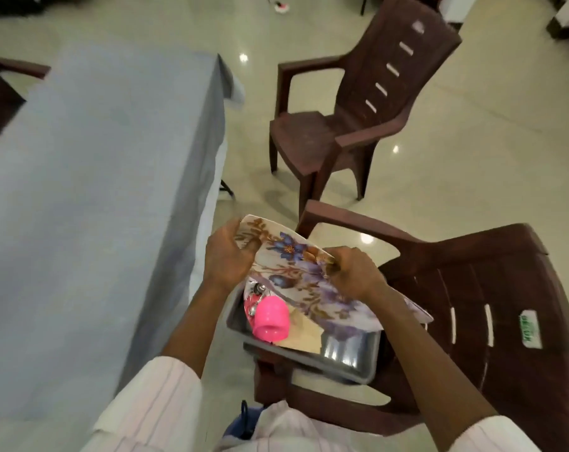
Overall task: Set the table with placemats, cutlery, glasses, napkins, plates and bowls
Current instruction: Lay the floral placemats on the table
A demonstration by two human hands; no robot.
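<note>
A flower-printed placemat (pixel 296 275) is held tilted above a grey bin (pixel 309 357) that sits on a brown plastic chair (pixel 472 305). My left hand (pixel 226 256) grips the mat's far left edge. My right hand (pixel 353 272) pinches its right edge, fingers curled round it. Inside the bin lie a pink cup (pixel 271 318) on its side, some metal cutlery (pixel 255 293), a beige napkin (pixel 304 334) and something of shiny steel (pixel 348 349). The mat hides the rest of the bin. The table (pixel 90 177) under a grey cloth stands to the left.
A second brown plastic chair (pixel 351 115) stands on the glossy tiled floor beyond the bin. Another dark chair (pixel 2 93) shows at the table's far left. Open floor runs between the table's right edge and the chairs.
</note>
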